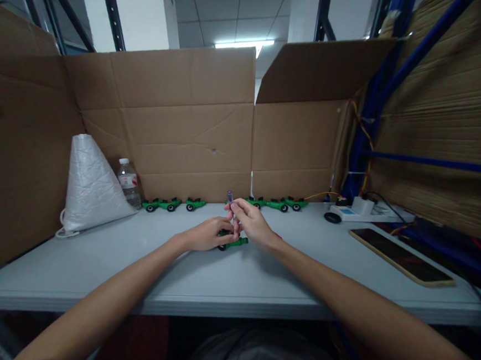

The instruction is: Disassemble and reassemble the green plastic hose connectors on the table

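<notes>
Pinched in the fingers of my right hand [252,223] is a small screwdriver [230,196] with a clear purple handle, held upright. Its lower end is hidden among my fingers. My left hand [210,234] is closed on a green toy race car [238,243] with black wheels, which rests on the table. Fingers cover much of that car, so I cannot tell whether the screwdriver tip touches it. A small red piece [278,236] shows just behind my right wrist; its kind is unclear.
Several more green toy cars [196,204] line the back of the white table [166,279] along a cardboard wall [186,126]. To the left stand a silvery white bag [93,190] and a water bottle [128,185]. A phone [401,256] and a power strip [357,211] lie right.
</notes>
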Motion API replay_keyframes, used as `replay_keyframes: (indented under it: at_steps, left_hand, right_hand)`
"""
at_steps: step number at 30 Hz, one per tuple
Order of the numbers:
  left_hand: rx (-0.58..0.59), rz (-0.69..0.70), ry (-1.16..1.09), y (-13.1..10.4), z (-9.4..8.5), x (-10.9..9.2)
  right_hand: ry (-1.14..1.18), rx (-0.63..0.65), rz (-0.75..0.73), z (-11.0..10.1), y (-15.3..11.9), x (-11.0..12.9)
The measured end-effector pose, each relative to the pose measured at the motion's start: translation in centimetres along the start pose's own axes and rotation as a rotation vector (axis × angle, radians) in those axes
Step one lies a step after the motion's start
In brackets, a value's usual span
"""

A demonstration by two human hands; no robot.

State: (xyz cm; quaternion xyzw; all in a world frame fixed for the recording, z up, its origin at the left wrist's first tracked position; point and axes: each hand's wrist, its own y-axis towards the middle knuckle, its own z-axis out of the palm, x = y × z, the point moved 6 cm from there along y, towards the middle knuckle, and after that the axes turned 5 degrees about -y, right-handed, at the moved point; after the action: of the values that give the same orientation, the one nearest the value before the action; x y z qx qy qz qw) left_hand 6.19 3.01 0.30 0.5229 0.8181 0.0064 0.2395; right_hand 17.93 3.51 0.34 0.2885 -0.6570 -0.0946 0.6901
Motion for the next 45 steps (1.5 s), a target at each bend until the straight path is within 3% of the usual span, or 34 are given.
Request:
replay_keyframes:
  at_steps: [5, 30, 45]
  left_hand:
    - [0.004, 0.0, -0.005, 0.0, -0.1, -0.2]
    - [0.002, -0.018, 0.006, -0.1, -0.1, -0.2]
    - [-0.01, -0.007, 0.015, 0.0, -0.1, 0.0]
  right_hand:
    - [0.022, -0.058, -0.011, -0.5, 0.1, -0.1]
    - [-0.059, -0.059, -0.103, -1.0, 0.1, -0.3]
    - [-0.147, -0.067, -0.056, -1.1, 0.2, -0.7]
